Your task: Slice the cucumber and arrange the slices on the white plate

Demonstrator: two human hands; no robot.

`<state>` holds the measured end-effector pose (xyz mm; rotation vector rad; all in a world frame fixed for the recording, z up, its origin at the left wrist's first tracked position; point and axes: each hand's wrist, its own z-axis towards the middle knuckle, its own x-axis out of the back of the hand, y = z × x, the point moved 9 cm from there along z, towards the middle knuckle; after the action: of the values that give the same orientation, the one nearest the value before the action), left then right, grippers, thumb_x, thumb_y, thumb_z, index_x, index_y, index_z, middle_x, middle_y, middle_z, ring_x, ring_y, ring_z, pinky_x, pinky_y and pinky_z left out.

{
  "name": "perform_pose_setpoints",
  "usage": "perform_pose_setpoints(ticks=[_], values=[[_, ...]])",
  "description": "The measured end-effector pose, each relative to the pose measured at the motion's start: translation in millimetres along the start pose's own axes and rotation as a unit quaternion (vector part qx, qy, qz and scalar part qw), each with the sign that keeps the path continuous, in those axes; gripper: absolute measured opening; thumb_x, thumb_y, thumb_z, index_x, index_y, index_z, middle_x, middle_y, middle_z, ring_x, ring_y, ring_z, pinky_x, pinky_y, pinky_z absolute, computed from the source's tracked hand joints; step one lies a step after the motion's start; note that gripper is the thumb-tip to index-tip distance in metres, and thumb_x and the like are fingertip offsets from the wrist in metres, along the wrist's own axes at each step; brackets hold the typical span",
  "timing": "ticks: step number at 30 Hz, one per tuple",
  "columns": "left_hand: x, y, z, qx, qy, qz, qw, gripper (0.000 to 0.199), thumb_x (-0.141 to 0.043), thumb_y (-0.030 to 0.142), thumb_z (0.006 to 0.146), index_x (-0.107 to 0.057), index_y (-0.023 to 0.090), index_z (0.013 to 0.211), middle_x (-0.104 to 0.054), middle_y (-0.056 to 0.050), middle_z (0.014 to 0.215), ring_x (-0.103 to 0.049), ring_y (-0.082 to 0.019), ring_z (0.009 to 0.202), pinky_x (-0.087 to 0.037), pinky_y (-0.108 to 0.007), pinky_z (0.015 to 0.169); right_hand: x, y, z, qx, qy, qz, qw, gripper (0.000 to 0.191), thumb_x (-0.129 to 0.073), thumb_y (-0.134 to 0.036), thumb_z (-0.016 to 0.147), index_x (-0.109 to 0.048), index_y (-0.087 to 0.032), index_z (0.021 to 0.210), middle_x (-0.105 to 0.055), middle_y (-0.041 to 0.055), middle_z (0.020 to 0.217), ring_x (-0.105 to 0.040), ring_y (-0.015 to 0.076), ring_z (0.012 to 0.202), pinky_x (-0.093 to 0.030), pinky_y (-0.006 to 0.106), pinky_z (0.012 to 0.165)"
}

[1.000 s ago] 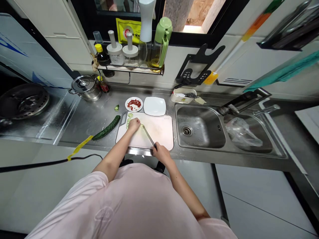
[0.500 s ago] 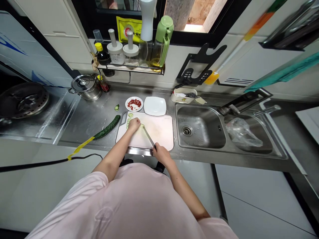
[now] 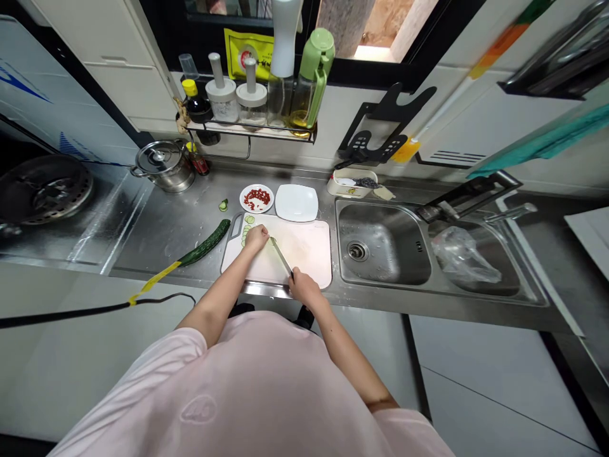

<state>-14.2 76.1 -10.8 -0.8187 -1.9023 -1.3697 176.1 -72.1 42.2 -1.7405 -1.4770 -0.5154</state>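
My right hand (image 3: pixel 305 287) is wrapped round the handle of a kitchen knife (image 3: pixel 282 256). The blade slants up and left across the white cutting board (image 3: pixel 309 244), its tip close to my left fingertips. My left hand (image 3: pixel 257 237) rests on the board with fingers curled together at a pale green cucumber slice (image 3: pixel 272 240), which they and the blade partly hide. Several more cucumber slices (image 3: pixel 248 219) lie along the board's left side, partly behind my left hand. A dark green cucumber (image 3: pixel 205 245) lies on the counter left of the board, with a small cut end (image 3: pixel 223 205) above it.
Behind the board stand a plate of chopped red pieces (image 3: pixel 257 188) and a white square plate (image 3: pixel 297 203). A steel sink (image 3: pixel 385 244) is at the right. A lidded pot (image 3: pixel 164 166) and a wok (image 3: pixel 45 189) stand left. A bottle shelf (image 3: pixel 252 131) overhangs the counter.
My right hand and the knife have shifted slightly left, bringing the blade nearer my left fingers. Less of the cucumber slice shows. My left hand has barely moved.
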Motion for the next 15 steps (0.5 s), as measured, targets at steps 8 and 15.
perform_pose_setpoints(ticks=[8,15], values=[[0.1,-0.6,0.6,0.003,-0.006,0.005,1.0,0.013,-0.064,0.025,0.073,-0.064,0.024,0.086,-0.069,-0.001,0.088,-0.061,-0.015,0.083,-0.043,-0.023,0.073,3.6,-0.5,2.1,0.003,-0.007,-0.004,1.0,0.025,-0.033,-0.026,0.093,-0.047,-0.017,0.111,-0.065,0.0156,0.106,-0.063,0.0258,0.096,-0.041,0.031,0.07],[0.6,0.4,0.2,0.006,-0.008,0.002,1.0,0.012,-0.064,0.026,0.072,-0.064,0.023,0.084,-0.069,-0.001,0.086,-0.061,-0.015,0.081,-0.043,-0.024,0.071,7.3,-2.9,2.4,0.0,-0.011,-0.001,1.0,0.028,-0.033,-0.026,0.092,-0.048,-0.016,0.113,-0.065,0.0163,0.106,-0.063,0.0267,0.097,-0.042,0.031,0.07]])
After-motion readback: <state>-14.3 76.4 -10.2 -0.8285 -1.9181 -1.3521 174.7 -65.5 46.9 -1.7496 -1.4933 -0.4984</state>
